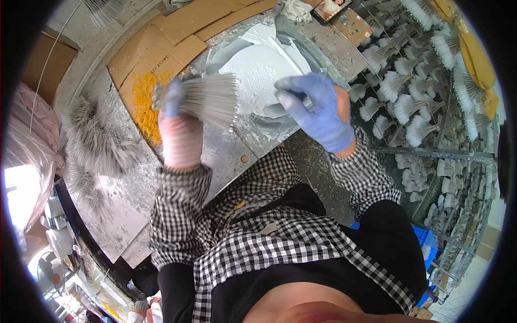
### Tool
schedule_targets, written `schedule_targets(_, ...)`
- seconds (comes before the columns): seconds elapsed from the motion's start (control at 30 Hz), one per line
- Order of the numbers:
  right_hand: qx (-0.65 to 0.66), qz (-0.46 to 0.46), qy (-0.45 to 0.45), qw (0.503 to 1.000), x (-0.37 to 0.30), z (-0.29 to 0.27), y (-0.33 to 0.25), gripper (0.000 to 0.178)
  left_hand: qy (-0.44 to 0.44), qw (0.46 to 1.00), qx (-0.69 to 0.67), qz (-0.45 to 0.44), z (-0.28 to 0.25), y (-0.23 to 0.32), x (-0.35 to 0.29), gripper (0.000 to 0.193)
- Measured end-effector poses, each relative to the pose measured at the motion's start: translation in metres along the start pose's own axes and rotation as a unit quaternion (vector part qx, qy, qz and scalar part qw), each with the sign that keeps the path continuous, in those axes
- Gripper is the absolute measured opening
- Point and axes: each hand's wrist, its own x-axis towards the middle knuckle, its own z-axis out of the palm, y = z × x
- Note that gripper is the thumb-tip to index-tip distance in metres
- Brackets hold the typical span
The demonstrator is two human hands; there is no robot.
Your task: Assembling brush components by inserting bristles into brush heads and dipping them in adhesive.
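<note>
My left hand (182, 132), in a striped glove with blue fingers, is closed round a bundle of thin grey wires (212, 99). The wires fan out to the right and carry small pale tips. Beyond them lies a shallow round tray of white paste (264, 67), its surface pitted with small dents. My right hand (323, 113), in a blue glove smeared whitish at the fingers, hovers by the tray's right edge. Its thumb and fingers are apart, and nothing shows between them.
Yellow rubber bands (148, 116) lie scattered on cardboard (156, 46) behind my left hand. More wire bundles (97, 140) are heaped on the metal table's left. A rack (436, 153) at right holds many white-tipped bundles. A phone (329, 9) lies at the back.
</note>
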Motion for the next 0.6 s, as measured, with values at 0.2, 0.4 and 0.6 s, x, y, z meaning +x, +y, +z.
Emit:
schedule_targets(0.2,0.226,0.133,-0.033,0.965,-0.042,0.013,0.007,0.018,0.029,0.955,-0.273,-0.115,-0.037,-0.015,-0.08,0.058)
schedule_targets(0.4,0.236,0.203,-0.1,0.945,-0.054,0.03,-0.009,0.018,-0.059,0.912,0.406,0.017,-0.067,-0.088,-0.126,0.047)
schedule_targets(0.6,0.266,0.195,-0.071,0.942,-0.063,0.039,-0.002,0.017,0.132,0.923,-0.309,-0.19,-0.065,-0.087,-0.119,0.039)
